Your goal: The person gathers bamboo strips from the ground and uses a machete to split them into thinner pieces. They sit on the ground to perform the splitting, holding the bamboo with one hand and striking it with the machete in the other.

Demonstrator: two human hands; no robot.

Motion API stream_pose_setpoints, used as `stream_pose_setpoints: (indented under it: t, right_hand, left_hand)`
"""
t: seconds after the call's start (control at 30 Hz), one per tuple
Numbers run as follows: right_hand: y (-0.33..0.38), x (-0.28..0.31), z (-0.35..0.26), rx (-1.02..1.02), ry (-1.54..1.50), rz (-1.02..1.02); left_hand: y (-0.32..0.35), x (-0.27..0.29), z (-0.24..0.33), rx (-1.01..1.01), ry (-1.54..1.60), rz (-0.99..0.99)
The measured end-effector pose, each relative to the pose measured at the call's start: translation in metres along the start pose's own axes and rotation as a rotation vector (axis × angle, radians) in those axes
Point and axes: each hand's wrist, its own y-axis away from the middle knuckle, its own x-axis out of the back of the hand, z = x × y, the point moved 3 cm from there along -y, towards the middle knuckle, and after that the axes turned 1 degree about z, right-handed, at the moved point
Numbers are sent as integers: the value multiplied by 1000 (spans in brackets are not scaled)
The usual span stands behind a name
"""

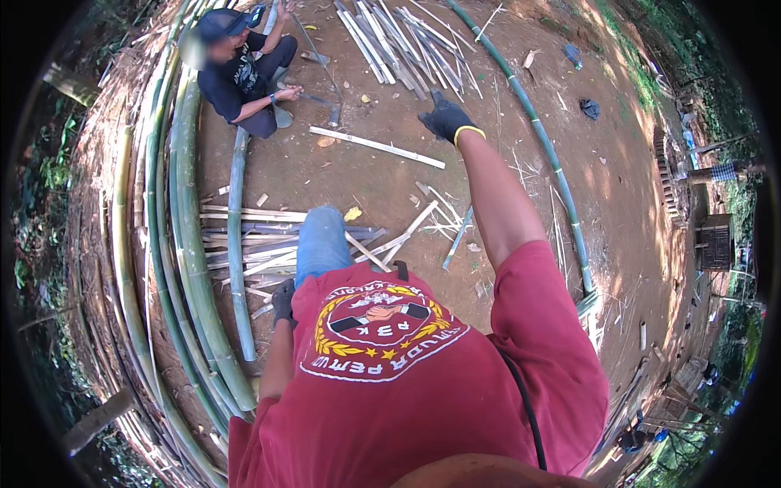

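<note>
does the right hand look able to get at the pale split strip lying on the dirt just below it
Probably yes. The gloved right hand is stretched out in the air, holding nothing, and the pale strip lies on open dirt close beside it with nothing between them. The seated person works further left, apart from it.

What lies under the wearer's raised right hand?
Under the gloved right hand lies bare dirt ground, with a pale bamboo strip nearby. The palm side is hidden.

right hand (pixel 445 119): black-gloved, stretched forward above the dirt ground (pixel 382 183), empty
left hand (pixel 283 301): black-gloved, low beside the blue-jeaned knee (pixel 322 244)
near the knee: split bamboo strips (pixel 244 236) piled flat
left side: long green bamboo poles (pixel 183 244)
ahead: seated person (pixel 244 73) working on bamboo
</note>
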Motion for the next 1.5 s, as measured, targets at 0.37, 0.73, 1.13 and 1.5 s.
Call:
stream_pose_setpoints:
  t: [0.37,0.73,1.13,1.5]
  right_hand:
    - [-75,-78,138,-155,-283,-171]
    - [-126,-11,228,-564,-807,-158]
    - [-184,-4,404,-273,-557,-347]
    - [-510,172,551,-551,-775,-277]
  left_hand:
    - [-145,-49,188,4,-289,-378]
    - [-312,-112,384,-393,-454,-307]
    - [-447,-77,554,119,551,36]
    - [-400,-292,640,-183,-99,99]
